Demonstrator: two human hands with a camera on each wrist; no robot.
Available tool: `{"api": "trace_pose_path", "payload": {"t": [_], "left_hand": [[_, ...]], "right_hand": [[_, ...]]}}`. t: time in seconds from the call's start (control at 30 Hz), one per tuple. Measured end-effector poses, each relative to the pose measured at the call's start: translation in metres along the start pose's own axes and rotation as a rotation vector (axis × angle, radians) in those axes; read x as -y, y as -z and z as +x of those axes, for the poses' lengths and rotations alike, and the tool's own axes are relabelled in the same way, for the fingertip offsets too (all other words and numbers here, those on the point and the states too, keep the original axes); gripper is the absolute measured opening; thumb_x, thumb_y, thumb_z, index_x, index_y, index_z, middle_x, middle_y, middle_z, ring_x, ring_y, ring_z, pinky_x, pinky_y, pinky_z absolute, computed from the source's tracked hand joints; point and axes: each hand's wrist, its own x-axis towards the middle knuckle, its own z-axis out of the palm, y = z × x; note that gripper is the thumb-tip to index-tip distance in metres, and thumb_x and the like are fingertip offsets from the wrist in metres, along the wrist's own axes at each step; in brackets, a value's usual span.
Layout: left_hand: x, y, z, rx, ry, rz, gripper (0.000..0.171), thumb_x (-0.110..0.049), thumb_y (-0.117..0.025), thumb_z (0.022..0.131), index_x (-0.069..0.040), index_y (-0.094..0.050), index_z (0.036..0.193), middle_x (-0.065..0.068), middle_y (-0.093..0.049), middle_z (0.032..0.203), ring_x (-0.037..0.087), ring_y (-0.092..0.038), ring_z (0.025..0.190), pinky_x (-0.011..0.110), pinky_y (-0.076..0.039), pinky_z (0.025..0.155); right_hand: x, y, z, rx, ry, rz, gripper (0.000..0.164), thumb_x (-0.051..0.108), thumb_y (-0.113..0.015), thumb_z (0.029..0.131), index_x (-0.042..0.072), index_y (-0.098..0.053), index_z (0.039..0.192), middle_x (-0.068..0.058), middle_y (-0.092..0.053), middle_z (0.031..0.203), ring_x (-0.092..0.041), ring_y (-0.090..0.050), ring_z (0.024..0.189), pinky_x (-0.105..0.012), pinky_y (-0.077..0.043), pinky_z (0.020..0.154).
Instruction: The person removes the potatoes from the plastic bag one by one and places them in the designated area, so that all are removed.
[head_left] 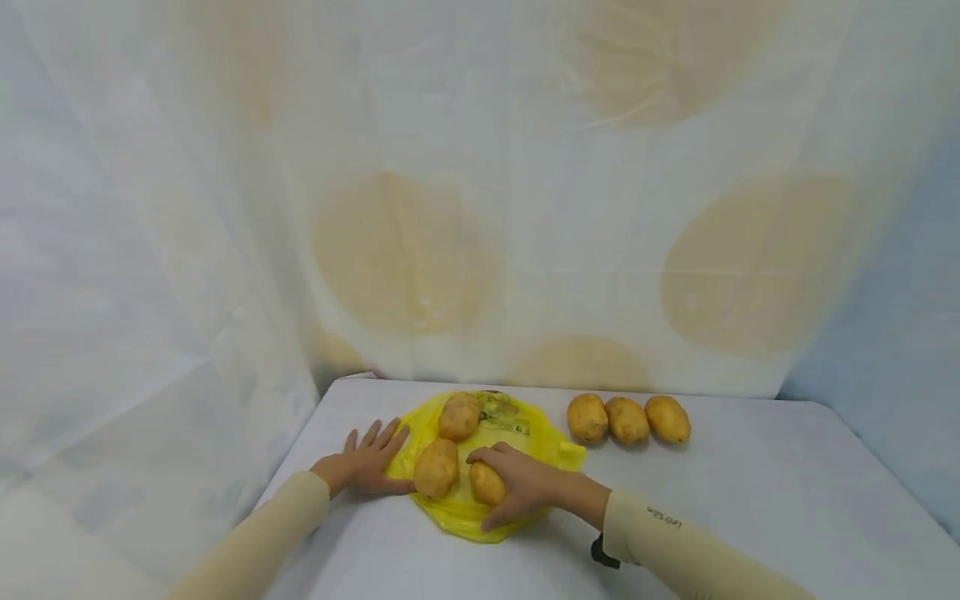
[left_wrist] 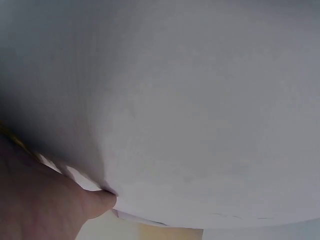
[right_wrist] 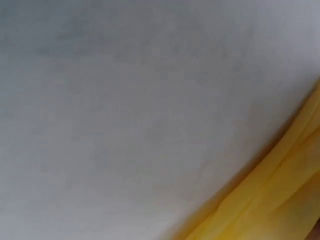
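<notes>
A yellow plastic bag (head_left: 480, 527) lies flattened on the white table, with potatoes on it. My right hand (head_left: 525, 486) grips one potato (head_left: 486, 483) at the bag's near right part, fingers over its top and thumb on the near side. To its left are a second potato (head_left: 437, 469) and, farther back, a third potato (head_left: 459, 416). My left hand (head_left: 371, 461) lies with fingers spread at the bag's left edge, its thumb close to the second potato. In the left wrist view only part of the left hand (left_wrist: 45, 200) shows; the right wrist view shows the bag (right_wrist: 265, 200) and table.
Beyond the bag's right side, a row of three potatoes stands near the table's back edge: a left one (head_left: 587, 418), a middle one (head_left: 627, 420) and a right one (head_left: 667, 419). Pale curtains (head_left: 525, 250) with tan circles hang directly behind the table (head_left: 750, 500).
</notes>
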Motion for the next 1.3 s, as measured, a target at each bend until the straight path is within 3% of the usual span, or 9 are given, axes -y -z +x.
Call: {"api": "trace_pose_path", "payload": {"t": [0.23,0.47,0.63,1.03,1.13,1.3], "left_hand": [[0.003,0.002,-0.004,-0.030,-0.024,-0.039,0.113,-0.082,-0.054,0.077,-0.015,-0.016,0.159,0.012,-0.008,0.167,0.043,-0.006,0.152,0.072,0.000,0.114],[0.022,-0.009,-0.006,-0.024,-0.009,-0.041,0.117,-0.087,-0.052,0.074,-0.016,-0.015,0.160,0.012,-0.006,0.167,0.043,-0.004,0.152,0.073,0.004,0.113],[0.029,-0.012,-0.006,-0.027,0.004,-0.035,0.118,-0.087,-0.052,0.074,-0.017,-0.013,0.160,0.011,-0.005,0.168,0.042,-0.003,0.152,0.073,0.004,0.113],[0.023,0.007,-0.005,-0.031,0.013,-0.017,0.113,-0.082,-0.055,0.077,-0.017,-0.014,0.160,0.011,-0.004,0.168,0.042,-0.005,0.152,0.072,0.001,0.113],[0.023,0.006,-0.005,-0.031,0.007,-0.020,0.115,-0.082,-0.055,0.076,-0.016,-0.013,0.160,0.012,-0.004,0.168,0.043,-0.005,0.152,0.073,0.002,0.113],[0.023,0.002,-0.004,-0.006,0.010,-0.031,0.117,-0.084,-0.055,0.075,-0.015,-0.013,0.160,0.014,-0.003,0.167,0.044,-0.003,0.152,0.073,0.004,0.113]], "right_hand": [[-0.007,0.007,-0.004,-0.053,0.056,0.074,0.086,0.050,-0.086,0.071,0.023,-0.046,0.142,0.007,-0.051,0.133,-0.008,-0.048,0.114,-0.035,-0.045,0.099],[-0.002,0.013,-0.014,-0.145,0.118,0.132,0.074,0.045,-0.084,0.074,0.025,-0.050,0.135,0.008,-0.056,0.131,-0.010,-0.053,0.114,-0.033,-0.047,0.099],[0.000,0.016,-0.025,-0.163,0.141,0.141,0.069,0.046,-0.081,0.077,0.025,-0.049,0.135,0.007,-0.056,0.130,-0.010,-0.053,0.113,-0.031,-0.047,0.097],[-0.021,0.044,-0.060,-0.271,0.086,0.042,0.070,0.045,-0.081,0.077,0.025,-0.049,0.136,0.004,-0.057,0.132,-0.014,-0.055,0.113,-0.038,-0.050,0.092],[-0.029,0.048,-0.070,-0.311,0.082,0.015,0.069,0.044,-0.082,0.076,0.025,-0.050,0.134,0.006,-0.058,0.130,-0.013,-0.056,0.113,-0.041,-0.049,0.095],[-0.044,0.048,-0.086,-0.370,0.032,0.026,0.066,0.038,-0.083,0.076,0.026,-0.052,0.133,0.011,-0.058,0.127,-0.009,-0.057,0.106,-0.037,-0.051,0.091]]}}
